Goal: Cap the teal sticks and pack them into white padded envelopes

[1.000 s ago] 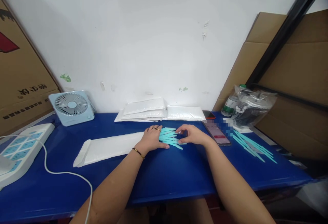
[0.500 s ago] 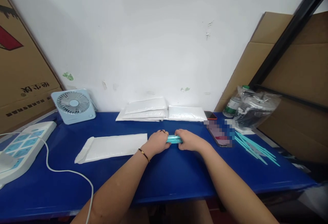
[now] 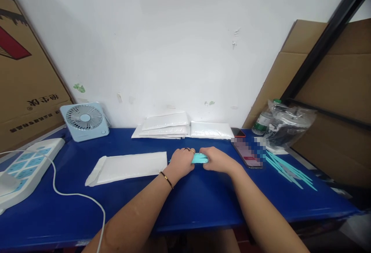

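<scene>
A small bundle of light blue sticks (image 3: 198, 158) lies in the middle of the blue table (image 3: 185, 202). The left hand (image 3: 182, 161) and the right hand (image 3: 218, 160) both grip it, one at each end. A white padded envelope (image 3: 127, 167) lies just left of the hands. More envelopes (image 3: 182, 126) are stacked by the far wall. A phone (image 3: 249, 154) and loose blue sticks (image 3: 290, 170) lie to the right. The big cardboard box (image 3: 26, 87) at far left has writing, but it shows backwards and I cannot read it.
</scene>
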A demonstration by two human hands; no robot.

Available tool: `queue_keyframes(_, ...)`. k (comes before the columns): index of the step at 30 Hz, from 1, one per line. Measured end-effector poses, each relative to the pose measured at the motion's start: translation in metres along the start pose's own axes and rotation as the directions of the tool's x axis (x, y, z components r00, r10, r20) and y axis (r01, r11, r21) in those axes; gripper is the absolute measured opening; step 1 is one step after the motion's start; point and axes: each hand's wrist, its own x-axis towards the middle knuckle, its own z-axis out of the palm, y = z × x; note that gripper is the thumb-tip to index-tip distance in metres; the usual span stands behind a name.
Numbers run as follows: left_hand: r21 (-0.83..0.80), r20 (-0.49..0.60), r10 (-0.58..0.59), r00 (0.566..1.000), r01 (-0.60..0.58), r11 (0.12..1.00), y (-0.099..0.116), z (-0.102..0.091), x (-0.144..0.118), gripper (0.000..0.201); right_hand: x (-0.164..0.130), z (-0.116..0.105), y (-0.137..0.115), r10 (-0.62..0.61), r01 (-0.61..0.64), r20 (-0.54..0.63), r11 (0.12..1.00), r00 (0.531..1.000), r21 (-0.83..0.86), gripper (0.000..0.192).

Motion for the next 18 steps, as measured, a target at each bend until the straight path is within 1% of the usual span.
queue_keyframes(4,-0.027,-0.007,-0.021,1.0,0.021,0.999,-0.003,-0.003,0.0,0.018,-0.008,-0.01,0.005,-0.001,0.004,-0.027,0.991,1.0,0.136,0.013)
queue_keyframes(5,-0.046,-0.01,-0.025,1.0,0.025,0.999,-0.003,-0.004,0.0,0.017,-0.009,-0.012,0.007,-0.009,0.017,-0.039,0.979,0.999,0.201,0.017)
queue_keyframes(6,-0.067,-0.016,-0.036,0.999,0.035,0.997,-0.004,-0.005,0.0,0.017,-0.011,-0.014,0.01,-0.019,0.039,-0.074,0.959,0.997,0.279,0.024)
queue_keyframes(7,-0.086,-0.02,-0.057,0.998,0.055,0.995,-0.004,-0.006,-0.001,0.017,-0.011,-0.015,0.012,-0.019,0.071,-0.145,0.929,0.989,0.364,0.033)
queue_keyframes(8,-0.104,-0.021,-0.082,0.996,0.08,0.991,-0.003,-0.007,-0.001,0.019,-0.011,-0.016,0.013,-0.003,0.114,-0.244,0.889,0.97,0.443,0.041)
queue_keyframes(9,-0.121,-0.018,-0.108,0.994,0.105,0.987,-0.002,-0.008,-0.001,0.02,-0.01,-0.017,0.013,0.034,0.164,-0.359,0.847,0.933,0.506,0.046)
queue_keyframes(10,-0.135,-0.015,-0.128,0.992,0.125,0.983,0.0,-0.009,-0.001,0.022,-0.008,-0.016,0.012,0.085,0.211,-0.466,0.81,0.881,0.548,0.047)
queue_keyframes(11,-0.148,-0.014,-0.139,0.99,0.135,0.98,0.002,-0.01,-0.001,0.023,-0.005,-0.015,0.01,0.139,0.248,-0.547,0.781,0.826,0.574,0.047)
queue_keyframes(12,-0.161,-0.016,-0.139,0.99,0.134,0.978,0.004,-0.011,-0.002,0.024,-0.003,-0.013,0.007,0.18,0.27,-0.594,0.763,0.784,0.588,0.049)
queue_keyframes(13,-0.175,-0.022,-0.131,0.991,0.125,0.977,0.005,-0.011,-0.002,0.024,0.0,-0.011,0.004,0.203,0.276,-0.613,0.755,0.764,0.594,0.051)
queue_keyframes(14,-0.193,-0.029,-0.122,0.992,0.115,0.974,0.006,-0.011,-0.003,0.023,0.002,-0.009,0.002,0.212,0.273,-0.614,0.753,0.76,0.598,0.052)
queue_keyframes(16,-0.246,-0.035,-0.124,0.992,0.111,0.963,0.005,-0.01,-0.003,0.022,0.002,-0.009,0.001,0.209,0.277,-0.596,0.736,0.775,0.618,0.057)
queue_keyframes(17,-0.285,-0.033,-0.138,0.99,0.123,0.951,0.003,-0.009,-0.002,0.021,0.0,-0.011,0.001,0.2,0.296,-0.593,0.717,0.78,0.631,0.063)
queue_keyframes(18,-0.333,-0.031,-0.158,0.987,0.138,0.933,0.001,-0.007,-0.002,0.019,-0.003,-0.013,0.002,0.189,0.329,-0.605,0.696,0.773,0.638,0.07)
